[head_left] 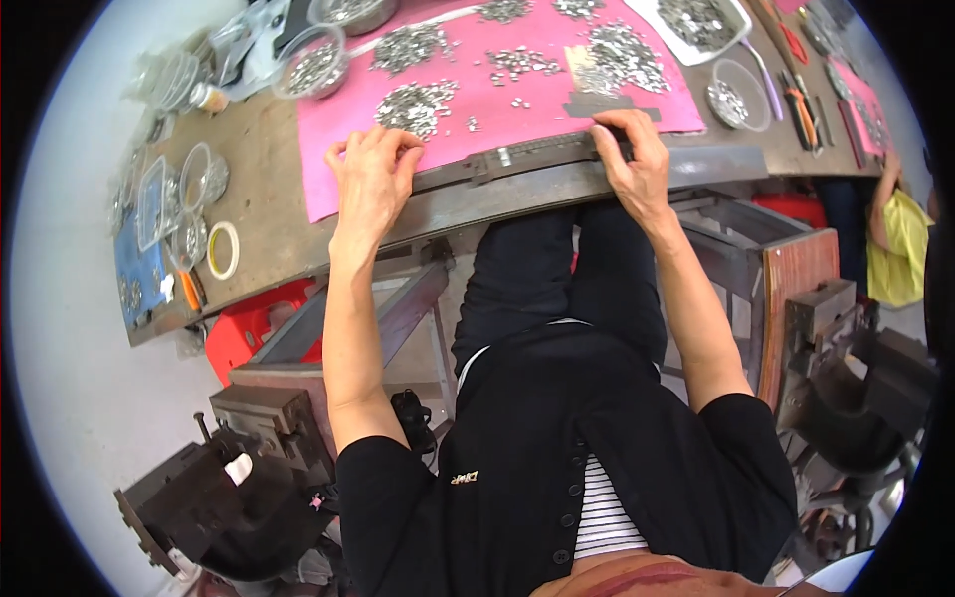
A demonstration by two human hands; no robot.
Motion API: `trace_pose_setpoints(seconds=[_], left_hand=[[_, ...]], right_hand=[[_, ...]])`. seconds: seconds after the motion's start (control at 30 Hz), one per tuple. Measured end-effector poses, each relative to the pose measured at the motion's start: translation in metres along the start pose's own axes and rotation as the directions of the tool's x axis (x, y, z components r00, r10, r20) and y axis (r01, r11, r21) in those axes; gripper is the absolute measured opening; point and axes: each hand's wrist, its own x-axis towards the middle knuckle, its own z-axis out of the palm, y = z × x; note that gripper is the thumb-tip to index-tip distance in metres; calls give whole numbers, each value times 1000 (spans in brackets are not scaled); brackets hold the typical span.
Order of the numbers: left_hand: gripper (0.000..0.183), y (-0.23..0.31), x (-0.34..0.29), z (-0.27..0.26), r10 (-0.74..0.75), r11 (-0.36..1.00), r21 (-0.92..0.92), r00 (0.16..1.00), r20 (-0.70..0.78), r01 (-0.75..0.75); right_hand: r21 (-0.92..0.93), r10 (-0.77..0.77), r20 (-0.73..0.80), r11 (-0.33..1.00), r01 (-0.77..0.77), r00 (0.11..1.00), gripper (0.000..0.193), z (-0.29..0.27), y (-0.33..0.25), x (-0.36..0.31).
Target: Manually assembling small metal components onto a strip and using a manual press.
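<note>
- I get bright, even light over the whole bench, seemingly from overhead; colours are strong on the pink mat (497,95).
- Shadows are soft and short: a faint one under my left hand (373,179) and right hand (637,159), deeper shade below the bench.
- The heaps of small metal parts (413,99) glint, with slight glare.
- The floor at the left looks washed out.
- Fisheye bending curves the bench edge (468,199) and a black rim rings the view.
- Fine detail softens toward the edges.
</note>
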Motion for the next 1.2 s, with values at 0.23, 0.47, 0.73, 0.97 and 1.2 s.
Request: trace_pose_setpoints(seconds=[0.23,0.47,0.73,0.97,1.2], left_hand=[[9,84,17,56,188,949,-217,964,-187,-227],[12,97,23,77,221,939,-217,951,-215,-267],[14,99,22,72,216,938,-229,957,-195,-259],[25,68,-5,42,-19,977,-212,973,-232,-31],[33,55,-34,46,-40,988,-155,981,-189,11]], right_hand=[[56,119,-13,991,-118,993,12,-2,0,-1],[76,132,-22,989,-130,991,12,-3,-1,0],[83,132,-27,988,-129,991,12,-2,1,-1],[61,73,54,995,-76,996,19,-10,3,-3],[-133,-149,136,977,167,980,35,-16,-6,-19]])
